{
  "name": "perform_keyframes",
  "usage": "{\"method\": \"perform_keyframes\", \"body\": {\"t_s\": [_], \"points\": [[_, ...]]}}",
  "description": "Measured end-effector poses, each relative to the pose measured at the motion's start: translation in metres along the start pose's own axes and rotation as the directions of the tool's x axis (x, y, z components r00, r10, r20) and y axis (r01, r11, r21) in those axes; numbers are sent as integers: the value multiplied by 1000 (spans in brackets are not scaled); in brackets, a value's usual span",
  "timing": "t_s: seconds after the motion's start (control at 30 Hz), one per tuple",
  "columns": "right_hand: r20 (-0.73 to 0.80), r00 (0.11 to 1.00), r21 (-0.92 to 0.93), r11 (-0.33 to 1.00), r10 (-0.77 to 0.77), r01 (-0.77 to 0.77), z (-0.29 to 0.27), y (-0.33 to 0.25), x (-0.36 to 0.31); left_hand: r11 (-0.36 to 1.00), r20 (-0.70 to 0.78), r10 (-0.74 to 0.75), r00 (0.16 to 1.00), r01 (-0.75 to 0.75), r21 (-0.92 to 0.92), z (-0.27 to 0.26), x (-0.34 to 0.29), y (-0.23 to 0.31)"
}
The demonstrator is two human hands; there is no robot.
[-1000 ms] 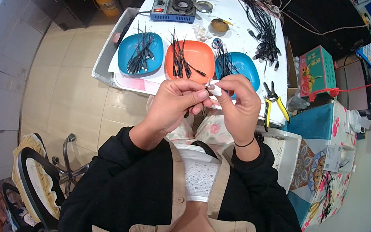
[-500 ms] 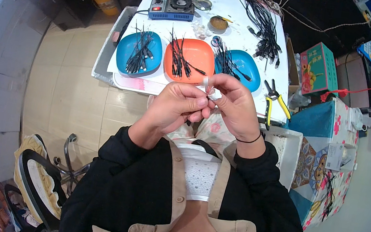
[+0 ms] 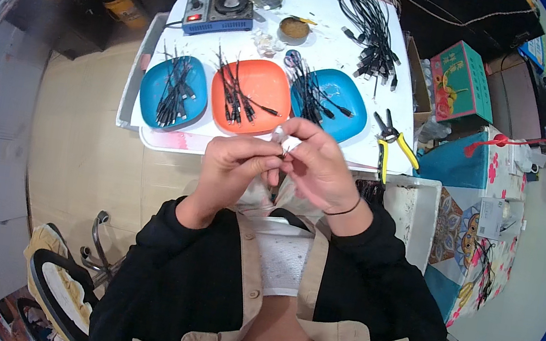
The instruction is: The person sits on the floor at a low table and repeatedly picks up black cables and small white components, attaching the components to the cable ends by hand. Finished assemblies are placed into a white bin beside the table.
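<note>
My left hand [image 3: 239, 165] is closed in a pinch on a thin dark wire end [image 3: 283, 153], mostly hidden by the fingers. My right hand [image 3: 322, 167] meets it there, thumb and forefinger closed at the same spot. White wrapping [image 3: 289, 145] shows at those right fingertips; whether it is tape or tissue I cannot tell. Both hands are just off the near table edge. Beyond them lie a left blue tray [image 3: 149, 99], an orange tray [image 3: 273, 85] and a right blue tray [image 3: 351, 104], each with short black cables [image 3: 178, 95] in it.
Yellow-handled wire strippers [image 3: 391, 143] lie right of the trays. Farther back are a blue-grey heating device [image 3: 219, 13], a round tin [image 3: 294, 29] and a bundle of black cables [image 3: 377, 51]. A green carton [image 3: 464, 83] stands at the right, a chair [image 3: 61, 287] at lower left.
The view has shifted, so the table and trays appear farther left and slightly lower. Both hands stay together at the wire, the right fingers turned a little.
</note>
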State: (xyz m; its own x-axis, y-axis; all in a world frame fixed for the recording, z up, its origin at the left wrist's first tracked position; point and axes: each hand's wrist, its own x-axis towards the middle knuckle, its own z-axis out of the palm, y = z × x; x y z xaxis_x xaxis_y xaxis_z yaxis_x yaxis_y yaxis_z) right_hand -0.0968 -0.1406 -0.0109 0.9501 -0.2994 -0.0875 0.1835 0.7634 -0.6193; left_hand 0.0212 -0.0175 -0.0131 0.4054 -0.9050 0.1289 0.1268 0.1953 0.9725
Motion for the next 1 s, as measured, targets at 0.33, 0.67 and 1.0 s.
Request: {"method": "perform_keyframes", "body": {"t_s": [0.33,0.67,1.0], "points": [[-15,764,-991,-91,-645,-96,-81,-33,46,972,-158,-156,975,123,-199,-7,30,-20],[59,680,-990,-128,-731,-52,-91,-38,65,890,-241,-268,933,143,-433,-3,37,-27],[-27,869,-848,471,-494,242,-11,-43,16,913,-274,-28,961,-88,-399,22,42,-5]]}}
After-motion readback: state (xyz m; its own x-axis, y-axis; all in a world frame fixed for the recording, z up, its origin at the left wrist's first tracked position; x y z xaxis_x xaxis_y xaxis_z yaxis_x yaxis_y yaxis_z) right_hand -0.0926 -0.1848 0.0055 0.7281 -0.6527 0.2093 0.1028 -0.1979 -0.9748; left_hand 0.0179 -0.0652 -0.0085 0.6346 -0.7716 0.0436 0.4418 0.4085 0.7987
